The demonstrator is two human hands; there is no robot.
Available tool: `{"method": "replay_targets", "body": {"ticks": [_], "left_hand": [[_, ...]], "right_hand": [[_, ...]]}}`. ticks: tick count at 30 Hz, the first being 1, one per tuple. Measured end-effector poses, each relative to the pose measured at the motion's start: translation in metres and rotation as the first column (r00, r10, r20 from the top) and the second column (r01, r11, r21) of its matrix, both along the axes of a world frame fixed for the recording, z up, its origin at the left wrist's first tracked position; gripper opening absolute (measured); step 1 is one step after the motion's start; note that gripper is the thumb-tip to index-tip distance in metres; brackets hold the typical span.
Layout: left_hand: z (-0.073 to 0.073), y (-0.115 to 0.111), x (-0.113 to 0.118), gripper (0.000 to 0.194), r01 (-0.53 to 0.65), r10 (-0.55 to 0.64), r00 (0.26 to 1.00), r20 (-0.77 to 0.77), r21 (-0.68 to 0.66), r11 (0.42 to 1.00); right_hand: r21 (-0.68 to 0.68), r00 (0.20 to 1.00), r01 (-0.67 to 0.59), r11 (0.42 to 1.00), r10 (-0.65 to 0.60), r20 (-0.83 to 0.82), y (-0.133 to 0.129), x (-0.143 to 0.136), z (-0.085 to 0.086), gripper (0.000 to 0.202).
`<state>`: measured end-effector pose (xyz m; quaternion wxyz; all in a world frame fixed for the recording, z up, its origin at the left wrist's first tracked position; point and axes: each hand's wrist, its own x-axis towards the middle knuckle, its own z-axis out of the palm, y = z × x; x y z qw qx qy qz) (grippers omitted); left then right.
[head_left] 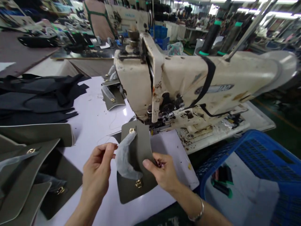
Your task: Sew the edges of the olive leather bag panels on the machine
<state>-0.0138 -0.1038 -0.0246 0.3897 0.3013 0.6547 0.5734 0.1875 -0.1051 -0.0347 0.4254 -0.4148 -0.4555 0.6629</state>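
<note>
An olive-grey bag flap panel (144, 141) lies at the sewing machine's (199, 75) needle area, its far end close to the presser foot. A handle wrapped in cloudy plastic film (123, 160) arches across it between two gold metal fittings. My right hand (164, 171) grips the panel's right edge, thumb on top; something small and dark shows among its curled fingers, too unclear to name. My left hand (100, 166) is closed in a pinch just left of the wrapped handle. Whatever its fingertips hold, perhaps a thread, is too fine to make out.
Similar olive panels with wrapped handles (25, 175) are piled at left; another (114, 97) lies behind the machine head. Black cut pieces (39, 97) are heaped on the white table (91, 103). A blue basket (263, 147) with thread spools stands at right. A person (100, 18) is beyond.
</note>
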Motion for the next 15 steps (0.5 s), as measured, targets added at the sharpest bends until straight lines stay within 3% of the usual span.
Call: {"method": "replay_targets", "body": {"ticks": [2,4,6,10,15], "left_hand": [[-0.008,0.002,0.0,0.052,0.015,0.017,0.978,0.208,-0.15,0.989],[-0.01,0.004,0.004,0.053,0.164,0.026,0.869,0.494,-0.339,0.927],[-0.009,0.007,0.008,0.046,0.26,0.047,0.782,0.622,-0.394,0.881],[-0.008,0.022,0.011,0.055,0.174,-0.048,0.848,0.529,-0.191,0.966],[-0.014,0.047,0.006,0.06,0.152,-0.112,0.89,0.442,-0.056,0.987]], "right_hand": [[-0.078,0.997,-0.02,0.997,0.013,-0.081,0.011,0.0,0.001,0.04],[-0.13,0.991,-0.03,0.991,0.012,-0.136,0.02,-0.002,0.004,0.04],[-0.165,0.988,-0.037,0.986,0.011,-0.151,0.028,-0.002,0.008,0.043],[-0.158,0.999,0.004,0.987,-0.012,-0.051,0.037,0.009,0.01,0.058],[-0.172,0.999,-0.01,0.985,0.015,0.03,0.034,0.028,0.005,0.066]]}}
